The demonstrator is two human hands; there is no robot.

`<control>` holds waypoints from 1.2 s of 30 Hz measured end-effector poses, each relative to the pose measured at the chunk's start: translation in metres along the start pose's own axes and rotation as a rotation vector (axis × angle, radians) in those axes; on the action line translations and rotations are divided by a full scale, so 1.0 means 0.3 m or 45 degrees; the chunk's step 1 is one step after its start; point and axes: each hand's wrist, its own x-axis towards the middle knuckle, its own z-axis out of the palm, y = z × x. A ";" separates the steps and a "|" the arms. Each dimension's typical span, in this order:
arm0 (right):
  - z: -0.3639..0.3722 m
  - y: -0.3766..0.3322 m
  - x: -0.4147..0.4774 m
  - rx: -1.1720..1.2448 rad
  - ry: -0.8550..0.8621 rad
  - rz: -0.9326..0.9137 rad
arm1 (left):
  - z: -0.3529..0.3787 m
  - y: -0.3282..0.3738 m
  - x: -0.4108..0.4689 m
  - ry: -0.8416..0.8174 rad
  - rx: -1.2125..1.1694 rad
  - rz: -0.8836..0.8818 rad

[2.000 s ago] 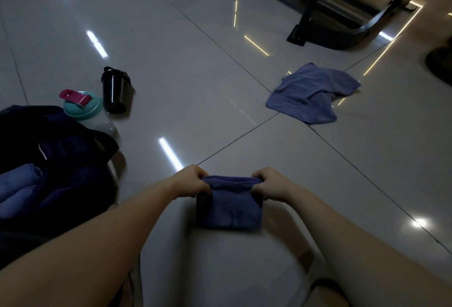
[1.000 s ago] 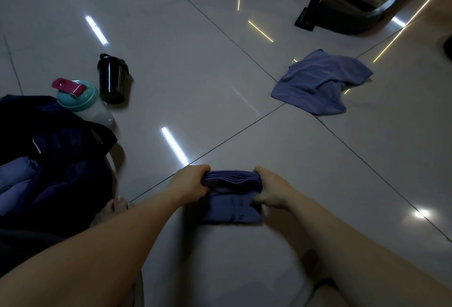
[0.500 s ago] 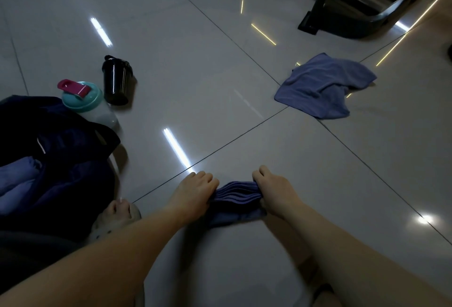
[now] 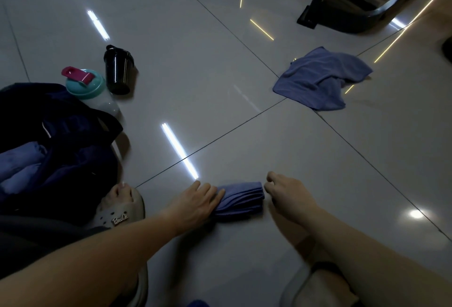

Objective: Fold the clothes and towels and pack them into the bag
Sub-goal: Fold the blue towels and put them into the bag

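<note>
While the folded blue cloth [image 4: 241, 200] lies as a compact, layered bundle on the tiled floor [image 4: 220, 74] at about six o'clock in the view, the left hand [image 4: 195, 202] rests on its nine o'clock end. That grip is apart, the fingers straight and pressing rather than clasping. The right hand [image 4: 285, 191] sits just beside the bundle's three o'clock end, its grip loosely curled and holding nothing. I cannot tell whether a fingertip touches the fabric.

The dark bag [image 4: 80, 159] stands open at nine o'clock, with paler blue folded pieces [image 4: 19, 164] already inside. Beyond it, toward ten o'clock, a teal-lidded bottle [image 4: 89, 86] and a black cup [image 4: 117, 71] stand side by side. A crumpled blue towel [image 4: 318, 79] lies unfolded well apart at one o'clock, short of a dark metal frame [image 4: 342, 15]. A foot in a pale clog [image 4: 119, 208] shows between the bag and the left hand.

The folding of this piece looks finished, and the step in hand seems to be flattening it before the lift. The next move calls for both hands to clamp the bundle's ends so the layers do not fan open. They would then carry it toward nine o'clock and set it beside the packed pieces. With the towel at one o'clock yet to be folded, the task seems well along but not done.
</note>
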 end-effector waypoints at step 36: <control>-0.349 -0.198 0.212 1.708 -0.438 0.253 | -0.244 -0.466 0.105 -0.346 -2.058 -1.250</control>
